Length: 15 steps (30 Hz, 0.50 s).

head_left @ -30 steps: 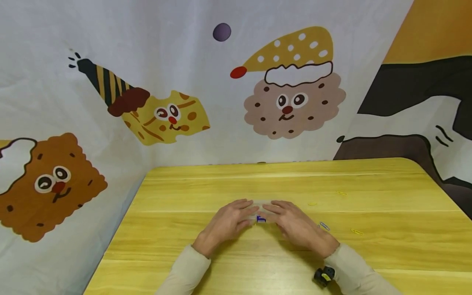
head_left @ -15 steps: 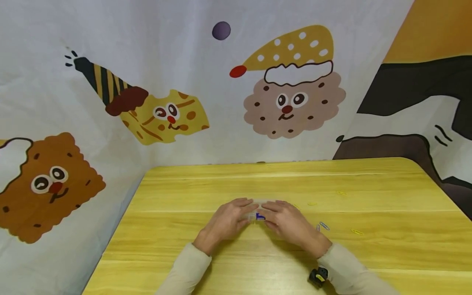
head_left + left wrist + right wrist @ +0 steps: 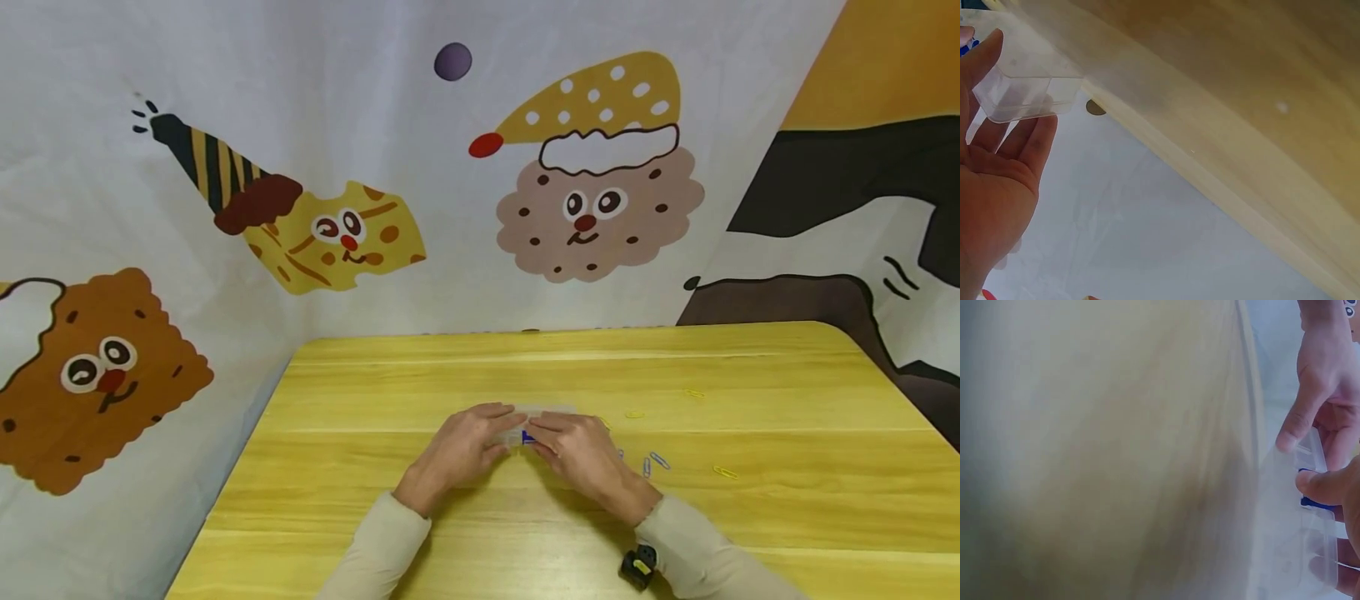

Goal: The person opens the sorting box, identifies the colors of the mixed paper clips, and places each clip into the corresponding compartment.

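A clear plastic box (image 3: 542, 410) with a blue latch (image 3: 528, 437) on its near side is held between both hands at the middle of the table. My left hand (image 3: 463, 446) grips the left end, its thumb on one side and fingers on the other, as the left wrist view shows. My right hand (image 3: 583, 450) holds the right part. In the right wrist view its thumb (image 3: 1319, 486) lies on the blue latch, partly covering it, and its fingers are at the opposite side of the box (image 3: 1285, 550). Whether the latch is fastened cannot be told.
Loose paper clips lie right of the hands: yellow clips (image 3: 695, 392) and another yellow clip (image 3: 725, 472), plus blue clips (image 3: 659, 460). One yellow clip (image 3: 604, 422) is close to the right hand. The wooden table (image 3: 360, 383) ends at a printed cloth backdrop (image 3: 465, 292).
My right hand and forearm have shifted slightly left, and the thumb side has moved along the blue latch. More blue and yellow clips show beside it. The left hand stays almost still.
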{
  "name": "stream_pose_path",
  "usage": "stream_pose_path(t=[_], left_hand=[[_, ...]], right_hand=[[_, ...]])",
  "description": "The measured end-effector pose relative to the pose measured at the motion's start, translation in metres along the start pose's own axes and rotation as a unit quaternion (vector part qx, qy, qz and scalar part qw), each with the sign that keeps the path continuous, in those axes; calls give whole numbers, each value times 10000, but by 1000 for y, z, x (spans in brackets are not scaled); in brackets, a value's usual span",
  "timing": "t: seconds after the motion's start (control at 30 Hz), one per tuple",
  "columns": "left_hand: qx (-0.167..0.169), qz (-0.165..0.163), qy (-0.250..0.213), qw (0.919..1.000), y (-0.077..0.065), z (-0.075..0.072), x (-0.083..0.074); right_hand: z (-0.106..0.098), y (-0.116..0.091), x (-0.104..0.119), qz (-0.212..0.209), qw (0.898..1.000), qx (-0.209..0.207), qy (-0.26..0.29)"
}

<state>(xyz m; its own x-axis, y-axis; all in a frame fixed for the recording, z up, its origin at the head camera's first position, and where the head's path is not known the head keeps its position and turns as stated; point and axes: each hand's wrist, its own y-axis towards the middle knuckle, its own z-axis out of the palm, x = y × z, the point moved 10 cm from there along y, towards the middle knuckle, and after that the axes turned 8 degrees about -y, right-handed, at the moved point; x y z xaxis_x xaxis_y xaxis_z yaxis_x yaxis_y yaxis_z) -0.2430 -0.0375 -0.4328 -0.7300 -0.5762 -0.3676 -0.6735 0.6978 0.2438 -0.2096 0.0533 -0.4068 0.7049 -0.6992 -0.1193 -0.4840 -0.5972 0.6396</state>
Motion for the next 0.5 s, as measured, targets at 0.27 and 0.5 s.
stream_pose_path(t=[0.27,0.5], left_hand=[[-109,185,398,9990,0,1,-5],[-175,161,217,9995,1,-3,-5]], right_hand=[[-3,-3,1,21,9995,-322,-53],[-7,-3,6,-100,9990,-443,-1]])
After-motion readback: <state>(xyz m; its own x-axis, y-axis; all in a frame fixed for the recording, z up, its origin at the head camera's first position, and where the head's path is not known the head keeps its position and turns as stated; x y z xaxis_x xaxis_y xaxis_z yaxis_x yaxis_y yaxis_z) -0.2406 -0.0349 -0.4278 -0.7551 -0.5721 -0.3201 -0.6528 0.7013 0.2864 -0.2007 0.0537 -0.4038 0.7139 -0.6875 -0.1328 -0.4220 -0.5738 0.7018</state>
